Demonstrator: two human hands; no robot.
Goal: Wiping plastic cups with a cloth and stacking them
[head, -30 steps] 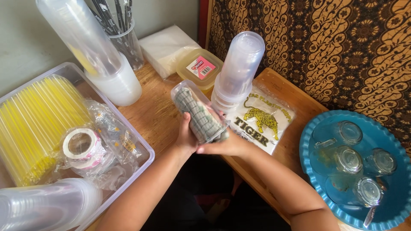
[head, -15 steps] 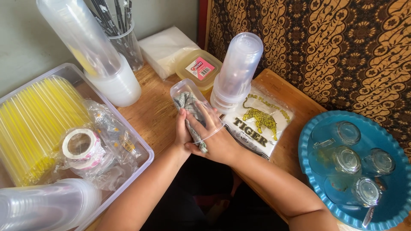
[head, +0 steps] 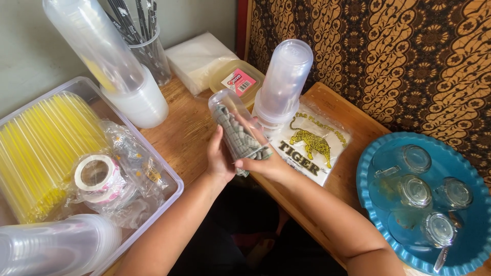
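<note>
Together, both hands [head: 240, 162] around cloth-stuffed cup [head: 236, 124]

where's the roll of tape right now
In the head view the tape roll lies at the left, inside the clear bin, on crumpled plastic beside the yellow straws.

I see a clear plastic cup [head: 236, 125] held above the near edge of the wooden table, tilted, base up and away, mouth down toward me. A grey checked cloth [head: 239, 137] fills its inside, pressed against the wall, a bit sticking out at the mouth. My left hand [head: 219, 159] grips the cup's side; my right hand [head: 266, 164] holds the cloth at the mouth.
</note>
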